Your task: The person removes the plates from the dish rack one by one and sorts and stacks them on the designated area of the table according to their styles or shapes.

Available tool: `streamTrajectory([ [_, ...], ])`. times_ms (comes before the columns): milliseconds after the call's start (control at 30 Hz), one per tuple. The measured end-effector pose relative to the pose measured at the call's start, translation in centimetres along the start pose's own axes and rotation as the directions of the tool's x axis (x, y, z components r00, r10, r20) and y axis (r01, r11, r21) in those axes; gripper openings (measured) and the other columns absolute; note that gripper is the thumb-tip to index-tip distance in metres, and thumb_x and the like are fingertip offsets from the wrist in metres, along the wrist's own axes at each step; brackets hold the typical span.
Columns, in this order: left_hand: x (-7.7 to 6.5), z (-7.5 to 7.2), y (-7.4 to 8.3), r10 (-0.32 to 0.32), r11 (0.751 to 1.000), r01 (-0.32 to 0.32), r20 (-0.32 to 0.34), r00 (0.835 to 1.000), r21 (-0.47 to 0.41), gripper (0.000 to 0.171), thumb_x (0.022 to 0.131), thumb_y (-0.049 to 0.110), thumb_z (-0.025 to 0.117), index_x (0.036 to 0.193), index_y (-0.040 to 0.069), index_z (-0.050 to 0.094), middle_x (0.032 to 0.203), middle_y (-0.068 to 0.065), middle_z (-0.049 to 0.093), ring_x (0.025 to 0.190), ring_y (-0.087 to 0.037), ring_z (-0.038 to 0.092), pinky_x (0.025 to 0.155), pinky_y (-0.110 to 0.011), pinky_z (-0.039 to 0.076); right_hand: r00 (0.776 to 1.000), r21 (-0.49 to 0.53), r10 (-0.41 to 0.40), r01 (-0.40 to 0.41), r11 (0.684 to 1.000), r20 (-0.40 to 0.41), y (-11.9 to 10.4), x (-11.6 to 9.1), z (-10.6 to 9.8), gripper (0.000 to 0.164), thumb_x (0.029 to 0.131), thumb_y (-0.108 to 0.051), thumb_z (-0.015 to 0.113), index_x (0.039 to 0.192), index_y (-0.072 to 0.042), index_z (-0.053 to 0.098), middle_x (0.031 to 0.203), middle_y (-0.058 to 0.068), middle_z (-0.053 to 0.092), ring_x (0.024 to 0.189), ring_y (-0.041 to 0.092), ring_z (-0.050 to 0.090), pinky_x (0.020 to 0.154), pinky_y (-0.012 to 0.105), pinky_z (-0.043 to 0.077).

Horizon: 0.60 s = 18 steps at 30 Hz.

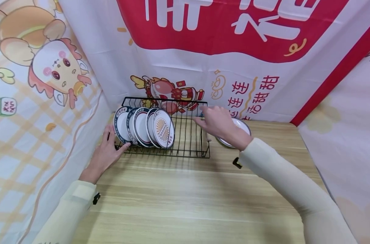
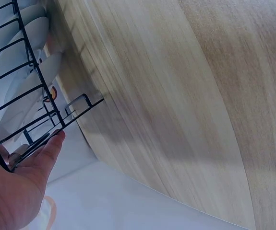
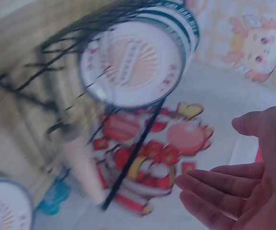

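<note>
A black wire dish rack (image 1: 189,156) stands against the back cloth. Several patterned plates (image 1: 163,128) lean in a row in its left half, the front one with an orange sunburst. My left hand (image 1: 104,154) holds the rack's left end, its fingers round the end wire and handle (image 2: 20,155). Above the rack's right end is my right hand (image 1: 218,122), empty, its fingers extended in the right wrist view. A pale handle (image 3: 82,167) shows on that end of the rack. Partly hidden behind my right wrist, another plate (image 1: 243,127) lies on the table.
Light wood-grain table (image 1: 179,196) lies in front of the rack. Printed cloths hang at the back (image 1: 179,61) and along the left (image 1: 90,84) and right (image 1: 349,135). A small blue object (image 3: 54,199) sits near the rack's right end.
</note>
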State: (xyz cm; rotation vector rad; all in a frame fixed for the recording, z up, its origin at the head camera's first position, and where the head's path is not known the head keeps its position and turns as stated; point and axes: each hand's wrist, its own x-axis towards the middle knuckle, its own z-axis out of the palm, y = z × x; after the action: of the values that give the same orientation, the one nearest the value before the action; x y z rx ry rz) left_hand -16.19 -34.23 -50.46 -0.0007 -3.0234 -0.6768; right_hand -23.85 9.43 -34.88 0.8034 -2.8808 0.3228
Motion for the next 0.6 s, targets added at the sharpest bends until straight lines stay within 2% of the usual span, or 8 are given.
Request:
streamTrajectory([
  [67, 0.0, 0.0, 0.0, 0.003, 1.000, -0.003, -0.001, 1.000, -0.003, 0.107, 0.104, 0.066, 0.050, 0.167, 0.010, -0.015, 0.176, -0.010, -0.022, 0.133, -0.070, 0.040, 0.100, -0.082, 0.038, 1.000, 0.010, -0.005, 0.005, 1.000, 0.029, -1.3, 1.1, -0.1, 0.047, 0.106, -0.049, 0.060, 0.111, -0.003, 0.072, 0.062, 0.001, 0.051, 0.051, 0.016, 0.048, 0.046, 0.031, 0.044],
  [200, -0.2, 0.0, -0.1, 0.001, 1.000, -0.001, -0.010, 1.000, -0.003, 0.107, 0.104, 0.066, 0.050, 0.167, 0.010, -0.015, 0.176, -0.011, -0.020, 0.129, -0.071, 0.043, 0.098, -0.081, 0.041, 0.995, 0.043, -0.005, 0.001, 0.999, 0.096, -3.6, 3.0, 0.8, 0.045, 0.105, -0.050, 0.060, 0.094, -0.008, 0.069, 0.061, -0.002, 0.046, 0.052, 0.014, 0.044, 0.047, 0.029, 0.041],
  [333, -0.2, 0.0, 0.0, 0.002, 1.000, -0.002, -0.002, 1.000, 0.005, 0.107, 0.104, 0.069, 0.048, 0.167, 0.010, -0.015, 0.176, -0.012, -0.020, 0.131, -0.071, 0.042, 0.099, -0.081, 0.040, 0.981, 0.094, 0.012, -0.031, 0.995, 0.195, -5.1, 4.5, 2.2, 0.051, 0.105, -0.052, 0.060, 0.071, -0.015, 0.054, 0.058, -0.004, 0.039, 0.050, 0.011, 0.035, 0.047, 0.027, 0.033],
  [467, 0.0, 0.0, 0.1, 0.006, 1.000, -0.006, -0.005, 1.000, 0.002, 0.107, 0.103, 0.070, 0.047, 0.168, 0.009, -0.014, 0.176, -0.013, -0.019, 0.128, -0.071, 0.044, 0.097, -0.082, 0.041, 0.962, 0.122, 0.024, -0.059, 0.991, 0.273, -6.4, 5.8, 3.4, 0.060, 0.105, -0.056, 0.059, 0.062, -0.018, 0.044, 0.054, -0.006, 0.031, 0.048, 0.009, 0.025, 0.045, 0.025, 0.024],
  [600, 0.1, 0.0, -0.1, 0.010, 1.000, -0.010, -0.012, 1.000, 0.009, 0.107, 0.103, 0.071, 0.046, 0.168, 0.008, -0.014, 0.176, -0.011, -0.020, 0.126, -0.071, 0.046, 0.095, -0.081, 0.042, 0.949, 0.125, 0.018, -0.060, 0.990, 0.314, -7.7, 7.1, 4.5, 0.060, 0.104, -0.056, 0.060, 0.061, -0.018, 0.045, 0.054, -0.006, 0.032, 0.048, 0.009, 0.029, 0.045, 0.025, 0.024],
])
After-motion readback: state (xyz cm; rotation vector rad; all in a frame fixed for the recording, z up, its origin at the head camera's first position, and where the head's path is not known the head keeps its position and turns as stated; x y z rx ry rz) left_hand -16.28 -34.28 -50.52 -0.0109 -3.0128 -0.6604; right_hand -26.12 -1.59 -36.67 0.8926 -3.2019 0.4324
